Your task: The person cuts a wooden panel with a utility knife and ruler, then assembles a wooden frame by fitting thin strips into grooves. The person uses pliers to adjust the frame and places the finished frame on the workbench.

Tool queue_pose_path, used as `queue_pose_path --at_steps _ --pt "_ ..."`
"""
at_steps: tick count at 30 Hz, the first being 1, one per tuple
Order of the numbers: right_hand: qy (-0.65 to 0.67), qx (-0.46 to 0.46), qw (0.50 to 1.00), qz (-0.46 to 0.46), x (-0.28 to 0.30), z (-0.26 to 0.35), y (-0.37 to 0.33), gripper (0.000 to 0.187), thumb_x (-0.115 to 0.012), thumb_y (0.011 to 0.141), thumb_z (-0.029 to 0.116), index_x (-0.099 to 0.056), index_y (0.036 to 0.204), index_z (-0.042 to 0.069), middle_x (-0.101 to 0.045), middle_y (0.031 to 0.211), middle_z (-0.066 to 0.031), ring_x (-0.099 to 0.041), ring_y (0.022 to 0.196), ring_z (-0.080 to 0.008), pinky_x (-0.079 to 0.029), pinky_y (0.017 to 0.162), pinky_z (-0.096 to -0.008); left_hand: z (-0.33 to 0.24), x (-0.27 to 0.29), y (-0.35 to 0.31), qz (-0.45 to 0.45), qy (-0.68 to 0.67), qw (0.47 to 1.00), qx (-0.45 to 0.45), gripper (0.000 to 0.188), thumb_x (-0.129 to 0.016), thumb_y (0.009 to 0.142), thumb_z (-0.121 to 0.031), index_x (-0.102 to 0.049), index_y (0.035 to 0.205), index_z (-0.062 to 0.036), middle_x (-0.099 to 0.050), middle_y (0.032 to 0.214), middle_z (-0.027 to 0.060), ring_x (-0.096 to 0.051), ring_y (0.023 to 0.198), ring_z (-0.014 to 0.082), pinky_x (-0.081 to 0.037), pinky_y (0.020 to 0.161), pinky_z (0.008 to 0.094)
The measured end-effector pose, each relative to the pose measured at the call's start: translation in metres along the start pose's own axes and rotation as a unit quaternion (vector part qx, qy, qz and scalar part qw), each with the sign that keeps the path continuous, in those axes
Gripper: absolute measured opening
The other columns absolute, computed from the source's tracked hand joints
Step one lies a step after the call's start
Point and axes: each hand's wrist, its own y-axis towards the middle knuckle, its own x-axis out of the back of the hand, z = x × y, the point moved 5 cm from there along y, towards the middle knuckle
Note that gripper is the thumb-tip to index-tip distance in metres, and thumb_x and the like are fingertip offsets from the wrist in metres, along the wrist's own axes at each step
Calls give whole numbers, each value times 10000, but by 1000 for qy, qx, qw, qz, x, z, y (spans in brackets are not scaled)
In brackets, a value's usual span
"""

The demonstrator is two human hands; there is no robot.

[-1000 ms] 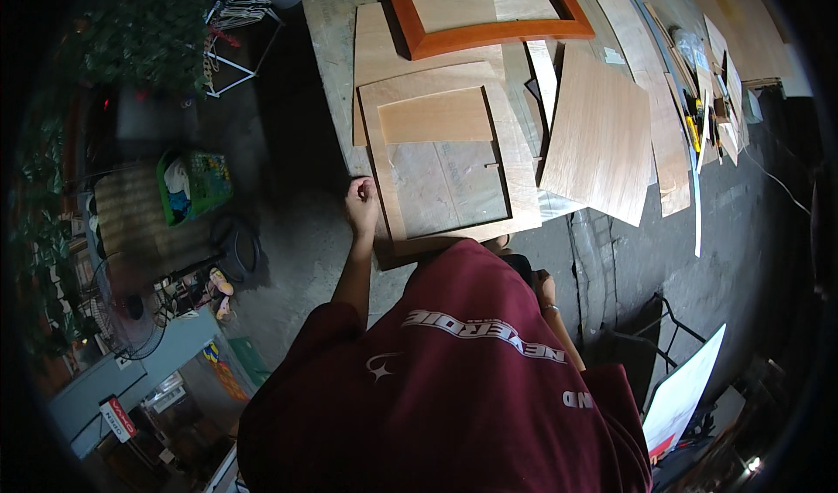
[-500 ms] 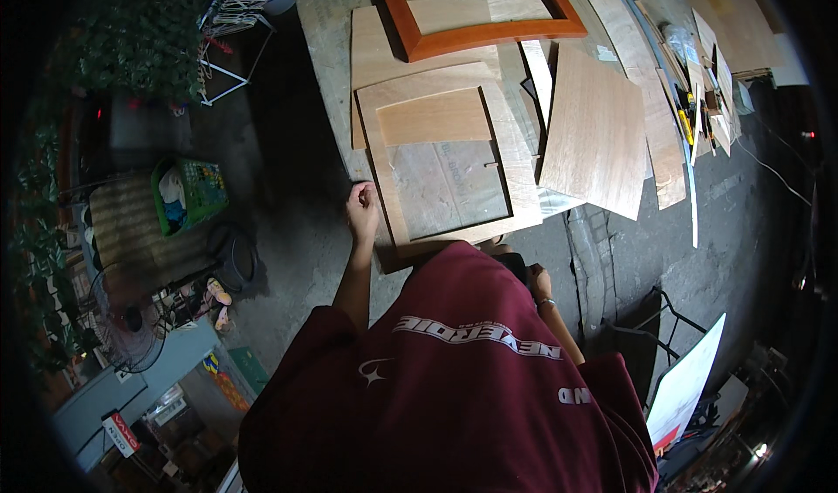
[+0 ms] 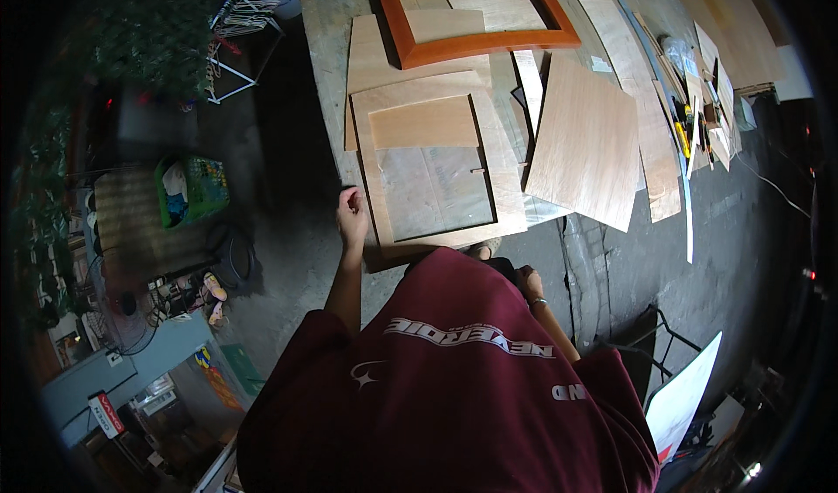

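Note:
My left hand (image 3: 352, 216) is beside the table's left edge, next to the lower left corner of a pale wooden frame (image 3: 509, 176). Its fingers are curled together, and I cannot make out what, if anything, is between them. The frame lies flat, with a lighter wood piece (image 3: 428, 123) showing in the upper part of its opening. My right hand (image 3: 529, 282), a band at its wrist, is low by my waist, against something black (image 3: 500, 267); its fingers are mostly hidden.
An orange-brown frame (image 3: 482, 46) lies farther back on the table (image 3: 325, 35). Plywood sheets (image 3: 587, 140) overlap to the right, with thin strips and a yellow-handled tool (image 3: 683, 139) beyond. On the left, a green basket (image 3: 208, 183) and a fan (image 3: 129, 305) stand; a white board (image 3: 685, 401) leans at lower right.
The view has shifted slightly, so the table and frames sit a little differently. My left hand stays by the table edge, fingers curled; my right hand stays at my waist.

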Motion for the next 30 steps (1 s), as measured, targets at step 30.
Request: queue_pose_path --at_steps 30 --pt "-158 178 957 165 65 -134 134 192 -634 863 243 -706 918 74 -711 964 -210 -714 885 -395 -590 744 -495 -405 63 -104 -288 -139 902 -291 242 -569 1036 -142 -660 842 -29 -563 689 4 -522 593 131 -433 630 251"
